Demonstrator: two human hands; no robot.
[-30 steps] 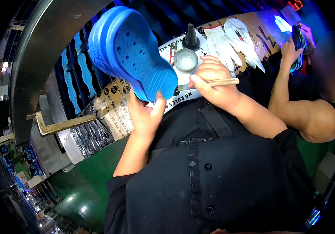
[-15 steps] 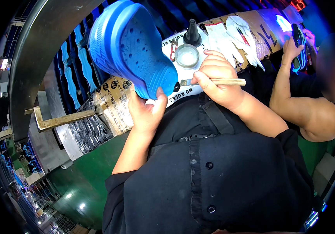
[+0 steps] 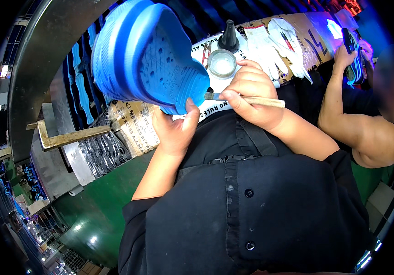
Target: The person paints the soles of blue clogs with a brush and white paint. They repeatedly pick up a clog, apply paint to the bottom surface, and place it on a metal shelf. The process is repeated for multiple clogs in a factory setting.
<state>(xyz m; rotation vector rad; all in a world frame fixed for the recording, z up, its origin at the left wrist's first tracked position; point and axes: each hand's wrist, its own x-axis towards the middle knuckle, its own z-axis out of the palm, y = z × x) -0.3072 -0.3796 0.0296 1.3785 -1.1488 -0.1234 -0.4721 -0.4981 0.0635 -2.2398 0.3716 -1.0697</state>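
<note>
Head view: the blue clog [image 3: 167, 64] sits at eleven o'clock, its toe just swung leftward — more ridged side faces up, less of the inside. My left hand [image 3: 176, 129] clamps its heel, at the clog's five o'clock. My right hand [image 3: 253, 86] pinches a brush [image 3: 272, 102], bristles still by the heel edge — so the turn hasn't parted them. A round cup [image 3: 222, 63] stands at one o'clock.
</note>
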